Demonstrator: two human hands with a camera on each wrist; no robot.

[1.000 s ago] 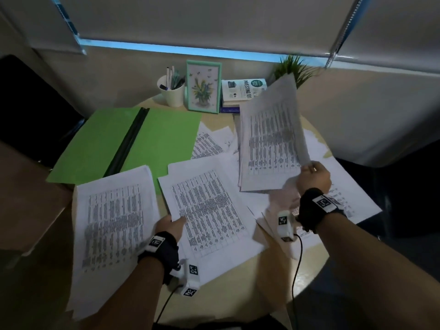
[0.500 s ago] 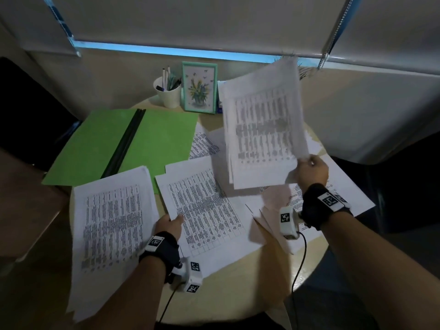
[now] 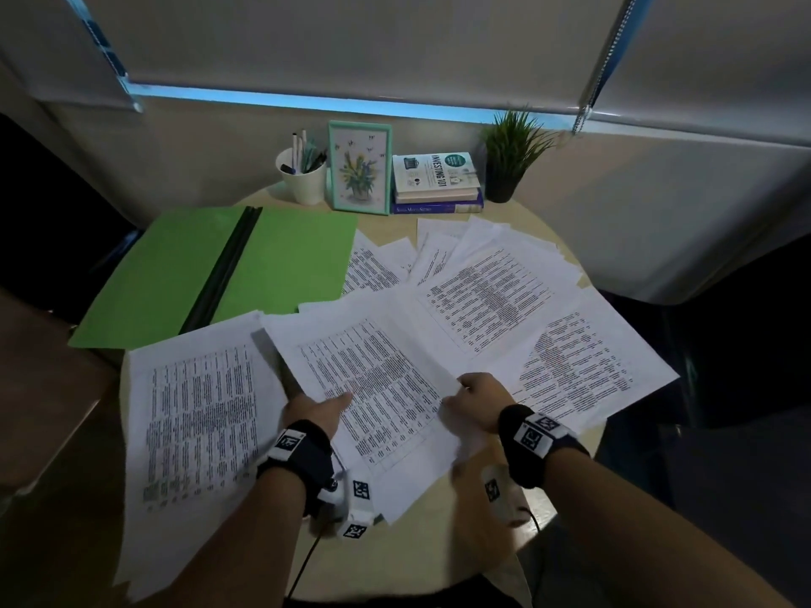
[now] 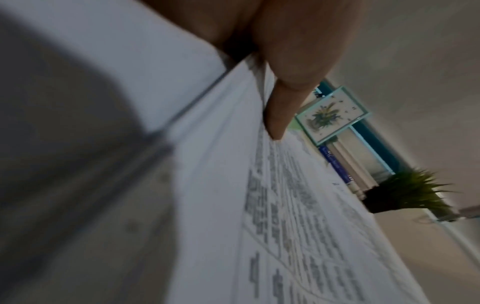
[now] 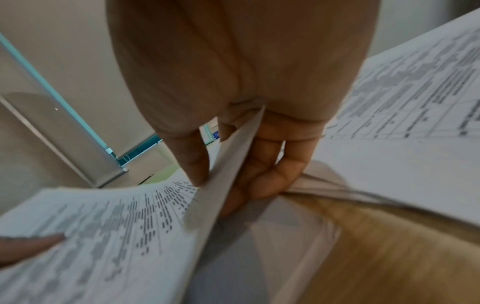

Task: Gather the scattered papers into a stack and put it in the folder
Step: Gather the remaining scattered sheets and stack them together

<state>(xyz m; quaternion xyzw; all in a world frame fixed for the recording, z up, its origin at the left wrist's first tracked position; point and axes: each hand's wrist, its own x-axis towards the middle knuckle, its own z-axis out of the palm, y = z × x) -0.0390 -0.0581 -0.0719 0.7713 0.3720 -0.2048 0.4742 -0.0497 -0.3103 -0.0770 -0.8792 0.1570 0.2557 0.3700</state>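
An open green folder (image 3: 219,274) lies at the back left of the round table (image 3: 421,559). Printed papers are scattered over the table. A stack of sheets (image 3: 373,379) sits in the middle, near me. My left hand (image 3: 318,408) grips its left edge with the thumb (image 4: 280,115) on top; the fingers underneath are hidden. My right hand (image 3: 476,394) pinches the stack's right edge (image 5: 228,164), thumb above and fingers below. One loose page (image 3: 197,423) lies to the left. More sheets (image 3: 504,291) fan out to the right and behind.
Along the back edge stand a white pen cup (image 3: 303,177), a framed flower picture (image 3: 360,168), stacked books (image 3: 434,182) and a small potted plant (image 3: 509,160). The far-right sheets (image 3: 605,379) overhang the table's rim. Dark floor surrounds the table.
My right hand has brought its raised sheets down and leftward onto the pages by my left hand. Both hands now hold the merged stack.
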